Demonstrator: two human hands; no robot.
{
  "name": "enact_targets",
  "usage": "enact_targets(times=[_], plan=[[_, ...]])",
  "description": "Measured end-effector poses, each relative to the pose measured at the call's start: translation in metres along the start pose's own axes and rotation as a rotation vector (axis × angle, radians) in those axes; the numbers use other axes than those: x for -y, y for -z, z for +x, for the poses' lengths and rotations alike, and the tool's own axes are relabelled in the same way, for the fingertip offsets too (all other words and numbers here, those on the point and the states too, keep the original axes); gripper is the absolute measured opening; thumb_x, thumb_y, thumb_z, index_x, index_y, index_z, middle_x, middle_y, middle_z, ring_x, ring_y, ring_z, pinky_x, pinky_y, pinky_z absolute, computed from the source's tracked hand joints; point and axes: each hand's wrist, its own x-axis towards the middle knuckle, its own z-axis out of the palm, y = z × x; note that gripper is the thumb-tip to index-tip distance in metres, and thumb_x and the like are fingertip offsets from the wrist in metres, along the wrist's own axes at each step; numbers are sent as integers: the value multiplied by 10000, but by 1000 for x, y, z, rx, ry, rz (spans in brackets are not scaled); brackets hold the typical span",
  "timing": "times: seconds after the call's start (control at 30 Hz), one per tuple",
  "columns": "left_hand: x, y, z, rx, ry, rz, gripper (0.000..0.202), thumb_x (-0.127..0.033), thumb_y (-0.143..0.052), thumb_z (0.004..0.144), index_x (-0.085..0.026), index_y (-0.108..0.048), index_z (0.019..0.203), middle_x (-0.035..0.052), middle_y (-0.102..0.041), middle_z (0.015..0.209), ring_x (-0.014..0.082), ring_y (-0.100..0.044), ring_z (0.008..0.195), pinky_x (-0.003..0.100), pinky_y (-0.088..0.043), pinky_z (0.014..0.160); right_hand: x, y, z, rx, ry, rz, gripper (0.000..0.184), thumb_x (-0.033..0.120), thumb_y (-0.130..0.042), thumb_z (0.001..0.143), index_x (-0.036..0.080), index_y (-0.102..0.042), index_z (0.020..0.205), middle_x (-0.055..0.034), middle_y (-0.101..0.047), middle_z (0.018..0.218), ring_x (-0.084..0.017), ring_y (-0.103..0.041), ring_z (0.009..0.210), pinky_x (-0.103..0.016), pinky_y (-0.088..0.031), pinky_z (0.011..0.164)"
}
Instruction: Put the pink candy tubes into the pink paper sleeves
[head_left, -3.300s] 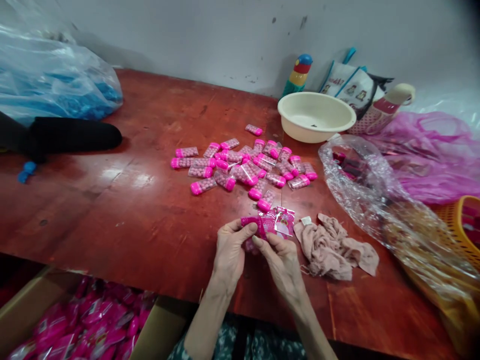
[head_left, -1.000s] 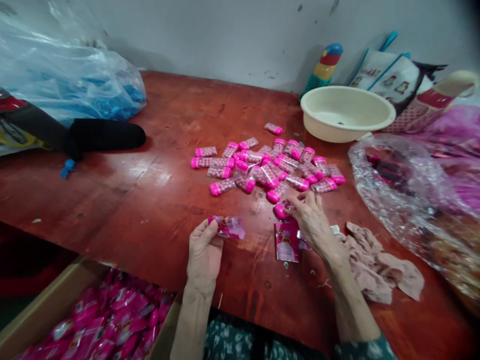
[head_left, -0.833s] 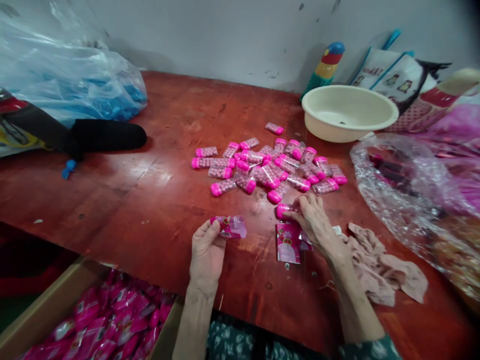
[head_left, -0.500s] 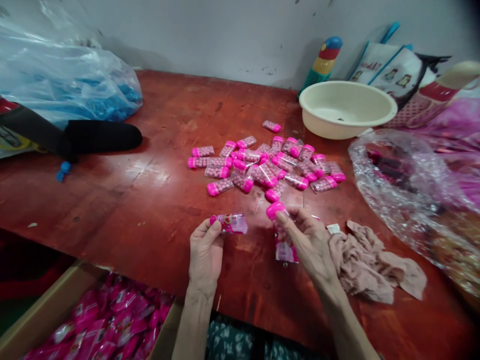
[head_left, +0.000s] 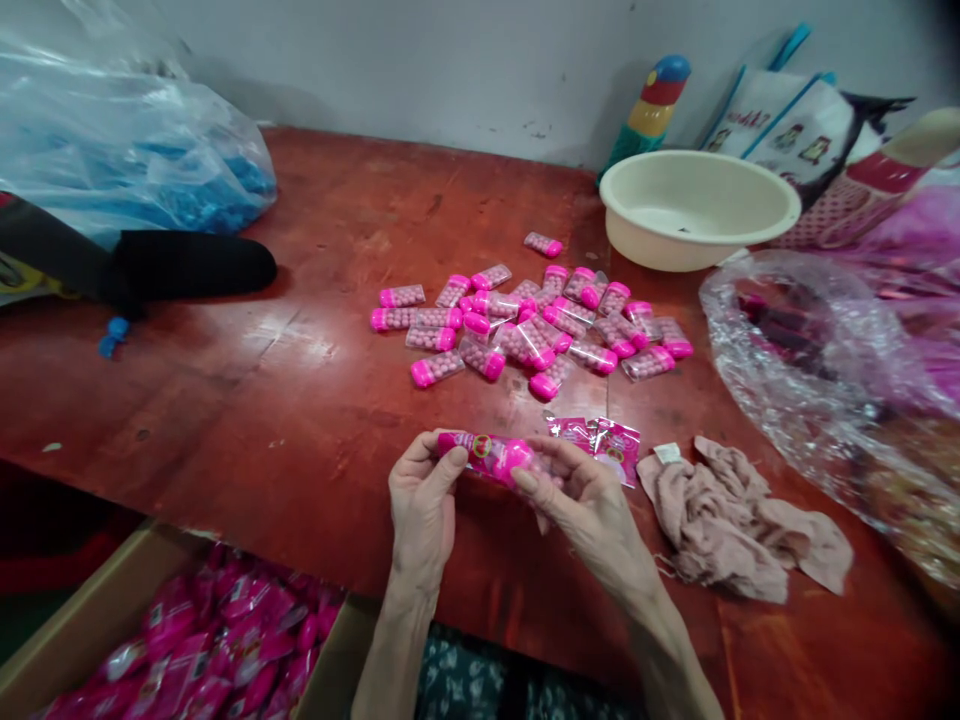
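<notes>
My left hand point(head_left: 422, 500) pinches the end of a small pink printed pouch point(head_left: 472, 450) above the near edge of the red wooden table point(head_left: 247, 390). My right hand point(head_left: 581, 500) pinches a pink-capped candy tube point(head_left: 517, 458) whose cap end meets the pouch's open mouth. A small stack of flat pink pouches point(head_left: 600, 440) lies just beyond my right hand. Several pink-capped tubes of pink candy point(head_left: 532, 325) lie in a loose pile further back on the table.
A cream basin point(head_left: 697, 205) stands at the back right, with a crumpled clear plastic bag point(head_left: 817, 370) beside it. A beige cloth point(head_left: 739, 520) lies right of my hands. A cardboard box of filled pink pouches point(head_left: 187, 650) sits below the table edge. A black sleeve point(head_left: 180, 265) rests at the left.
My right hand picked a tube from the pile's near edge and brought it back to the pouch held in my left hand. The two hands have come together.
</notes>
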Motion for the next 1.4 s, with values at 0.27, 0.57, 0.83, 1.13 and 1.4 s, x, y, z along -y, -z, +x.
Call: enact_targets(times=[0.27, 0.57, 0.83, 1.13, 1.4], plan=[[5, -13, -15, 44, 76, -93, 272, -222, -692, 741, -147, -611, 990, 98, -699, 973, 181, -661, 858, 293, -513, 771, -12, -8, -4, -197, 249, -238, 255, 296, -641, 807, 230, -629, 1053, -21, -670, 895, -157, -617, 762, -274, -507, 698], [8, -23, -22, 76, 411, -137, 183, -224, -773, 637, -116, -682, 754, 53, -710, 722, 215, -671, 804, 336, -510, 798, -16, -11, -14, -295, 400, -397, 249, 260, -667, 791, 226, -618, 1033, -24, -675, 898, -168, -628, 744, -284, -512, 698], [9, -22, -24, 71, 518, -188, 301, -358, -798, 594, -119, -701, 749, 59, -704, 731, 232, -657, 841, 357, -504, 824, -26, -17, -17, -356, 295, -296, 207, 318, -643, 803, 230, -627, 989, -27, -670, 844, -184, -627, 738, -308, -511, 677], [14, -24, -27, 153, 393, -111, 153, -246, -740, 692, -156, -708, 811, 49, -719, 765, 216, -654, 879, 353, -482, 847, -27, -15, -19, -355, 384, -427, 222, 247, -626, 818, 230, -587, 1036, -43, -675, 931, -189, -640, 804, -315, -517, 733], [11, -18, -24, 234, 525, -113, 313, -352, -738, 673, -131, -709, 892, 110, -712, 928, 269, -643, 933, 389, -489, 851, -26, -17, -19, -295, 336, -417, 179, 249, -608, 822, 222, -545, 987, -24, -644, 857, -170, -613, 730, -289, -496, 663]])
